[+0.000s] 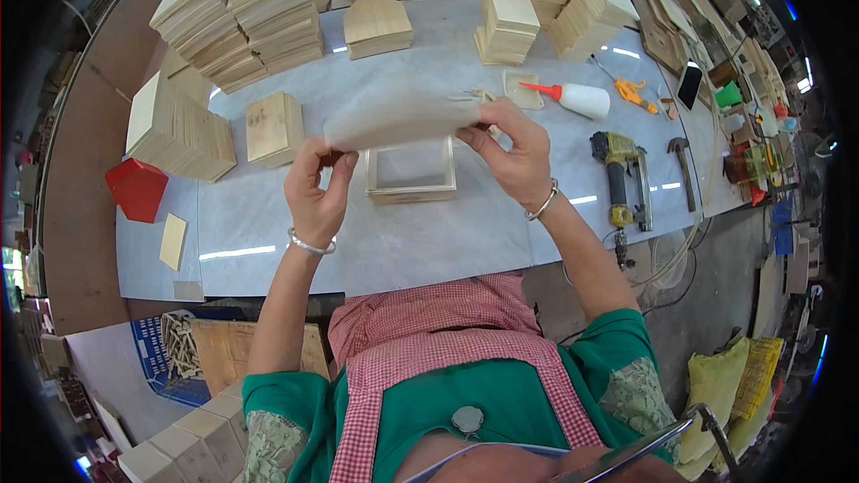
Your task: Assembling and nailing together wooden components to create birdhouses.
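Note:
Between my two hands a thin, pale wooden panel (pixel 403 118) is held up, smeared by motion. My left hand (pixel 319 188) pinches its left end and my right hand (pixel 516 154) pinches its right end, fingers closed on both sides. Just below the panel on the table stands an open rectangular wooden frame (pixel 412 196), its far side partly covered by the panel. Left of the frame lies a wooden block-like stack (pixel 275 129). Small light-coloured pieces behind my right hand are partly hidden.
Tall stacks of wooden boards (pixel 273 9) line the back of the grey table (pixel 268 259). At right lie a glue bottle (pixel 584 100), an orange-handled tool (pixel 632 91), a nail gun (pixel 617 174), a hammer (pixel 683 170) and a phone (pixel 689 83). A red five-sided piece (pixel 137 190) sits at left.

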The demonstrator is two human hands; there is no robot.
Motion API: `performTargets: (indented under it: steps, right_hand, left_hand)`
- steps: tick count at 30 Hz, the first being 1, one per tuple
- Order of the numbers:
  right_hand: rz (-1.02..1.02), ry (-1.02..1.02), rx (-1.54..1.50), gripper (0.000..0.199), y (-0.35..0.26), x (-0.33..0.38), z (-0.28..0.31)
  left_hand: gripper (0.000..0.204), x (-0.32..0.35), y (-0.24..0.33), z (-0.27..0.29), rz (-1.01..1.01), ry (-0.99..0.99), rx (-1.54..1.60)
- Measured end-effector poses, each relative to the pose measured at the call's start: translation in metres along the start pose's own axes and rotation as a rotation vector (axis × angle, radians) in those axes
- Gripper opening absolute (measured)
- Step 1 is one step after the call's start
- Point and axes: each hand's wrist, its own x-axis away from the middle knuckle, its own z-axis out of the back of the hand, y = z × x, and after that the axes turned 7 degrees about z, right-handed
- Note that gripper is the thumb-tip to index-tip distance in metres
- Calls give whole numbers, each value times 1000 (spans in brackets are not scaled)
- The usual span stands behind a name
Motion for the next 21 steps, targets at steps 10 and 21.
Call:
performTargets:
  steps: [10,21]
  right_hand:
    - [-678,48,-450,26,10,22,-19]
    - [-681,63,-284,21,16,33,-24]
  left_hand:
    - [43,25,10,-5,526,-57,246]
    - [42,39,-13,-3,83,-74,-280]
